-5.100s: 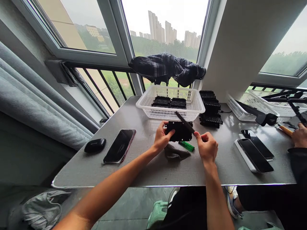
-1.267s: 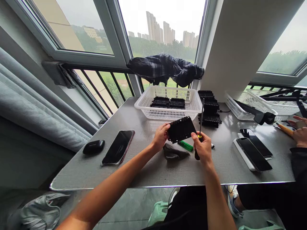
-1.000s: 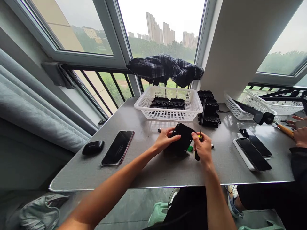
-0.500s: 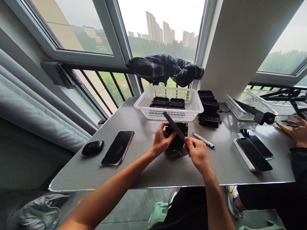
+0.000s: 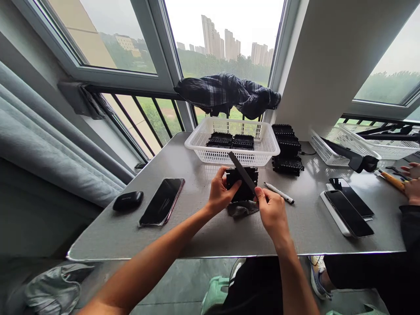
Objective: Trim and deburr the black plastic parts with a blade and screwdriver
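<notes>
We see the left hand [image 5: 220, 193] clamped on a black part [image 5: 242, 194], nearer than the white basket [image 5: 210, 156]. The right hand [image 5: 274, 212] grips a dark bar [image 5: 242, 172] that covers some of the part, the bar's near end hidden from us.

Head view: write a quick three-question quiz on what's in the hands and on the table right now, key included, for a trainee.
1. True or false: the left hand grips the black plate.
2. What does the right hand hold?
A) a phone
B) the flat dark bar
C) a cloth
3. Fill in the blank: as the person sees it, the white marker lies to the ___ of the black plate.

Key: 1. True. 2. B. 3. Right.
</notes>
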Available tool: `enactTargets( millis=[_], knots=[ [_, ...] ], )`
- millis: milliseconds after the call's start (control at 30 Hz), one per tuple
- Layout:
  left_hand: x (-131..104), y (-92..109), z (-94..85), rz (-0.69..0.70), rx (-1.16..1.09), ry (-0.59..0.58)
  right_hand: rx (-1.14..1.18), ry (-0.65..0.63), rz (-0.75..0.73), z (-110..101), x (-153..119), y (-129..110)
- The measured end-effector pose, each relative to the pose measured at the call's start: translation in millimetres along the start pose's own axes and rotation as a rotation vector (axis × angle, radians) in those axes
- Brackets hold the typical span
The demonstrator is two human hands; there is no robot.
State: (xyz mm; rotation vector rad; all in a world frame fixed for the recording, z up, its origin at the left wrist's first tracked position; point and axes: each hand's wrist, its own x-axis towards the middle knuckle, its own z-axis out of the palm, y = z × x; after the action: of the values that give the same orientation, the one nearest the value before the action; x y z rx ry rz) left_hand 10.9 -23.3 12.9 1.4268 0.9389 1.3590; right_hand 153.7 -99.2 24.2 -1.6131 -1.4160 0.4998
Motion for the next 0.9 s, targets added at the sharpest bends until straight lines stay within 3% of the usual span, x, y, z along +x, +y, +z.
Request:
enactTargets(
  millis=[133, 500, 733, 900],
  knots=[
    [-1.4, -0.4, -0.7, 0.048, 0.036, 0.004, 0.034, -0.034, -0.003, 2.2, -0.8, -2.3],
    [-2.5, 0.4, 2.0, -0.009, -0.012, 0.068, -0.237, 0.221, -0.011, -1.9, -5.3, -1.6],
    [0.4, -1.8, -2.2, 0.008, 0.018, 0.095, -0.232, 0.223, -0.022, -4.1, -4.5, 1.3],
    [1.2, -3.0, -3.2, 0.028, 0.048, 0.085, -0.207, 0.304, 0.001, -10.6, -1.5, 7.6]
  ],
)
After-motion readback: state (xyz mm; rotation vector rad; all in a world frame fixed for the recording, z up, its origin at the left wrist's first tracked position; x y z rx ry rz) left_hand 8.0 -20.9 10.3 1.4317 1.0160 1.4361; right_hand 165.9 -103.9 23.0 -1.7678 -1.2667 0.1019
